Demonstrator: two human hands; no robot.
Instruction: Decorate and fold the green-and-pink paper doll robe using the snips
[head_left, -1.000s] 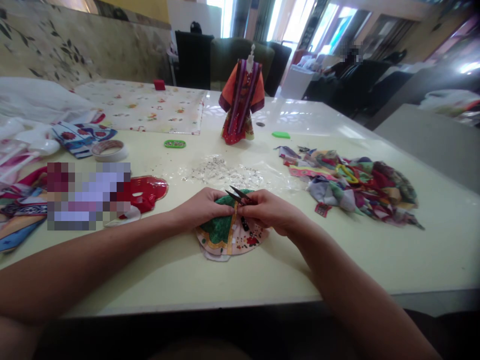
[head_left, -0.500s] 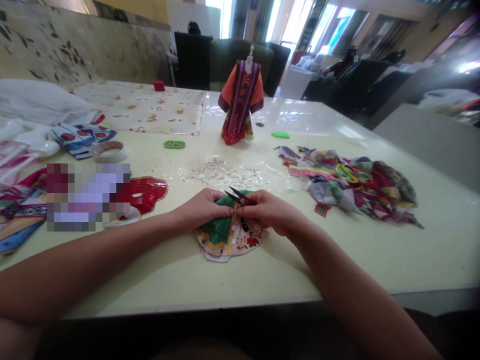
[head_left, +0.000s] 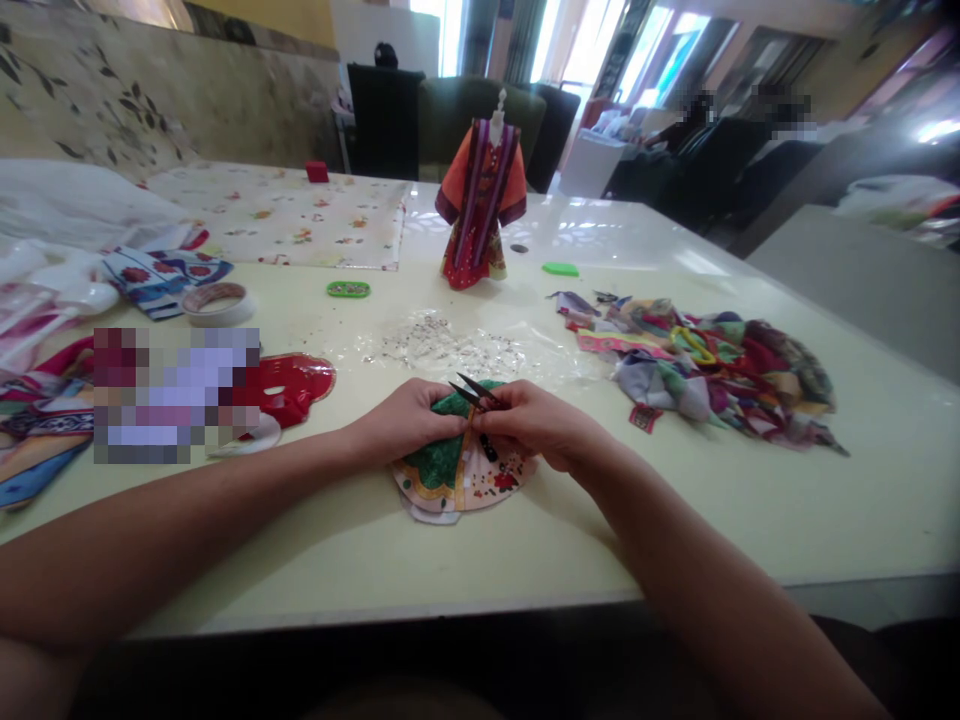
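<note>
A round piece of patterned fabric (head_left: 439, 470), half green and half pale pink with flowers and a gold band between, lies near the table's front edge. My left hand (head_left: 411, 422) pinches its upper left side between thumb and fingers. Dark-bladed scissors (head_left: 466, 392) rest in my right hand (head_left: 536, 425), their blades parted and pointing up to the left, a black handle showing below the fingers. The right fingertips also touch the fabric at the gold band. Part of the fabric is hidden beneath both hands.
Behind the fabric lies a clear plastic sheet (head_left: 450, 345) with tiny beads. A small dressed mannequin (head_left: 484, 205) stands beyond it. Fabric scraps (head_left: 705, 370) are heaped at right. Tape (head_left: 217, 303), a red mask-like item (head_left: 292, 388) and cloths lie left; a green tray (head_left: 349, 289) sits behind.
Almost nothing differs. Both hands, the scissors and the fabric keep the same place, apart from a very slight shift of the view.
</note>
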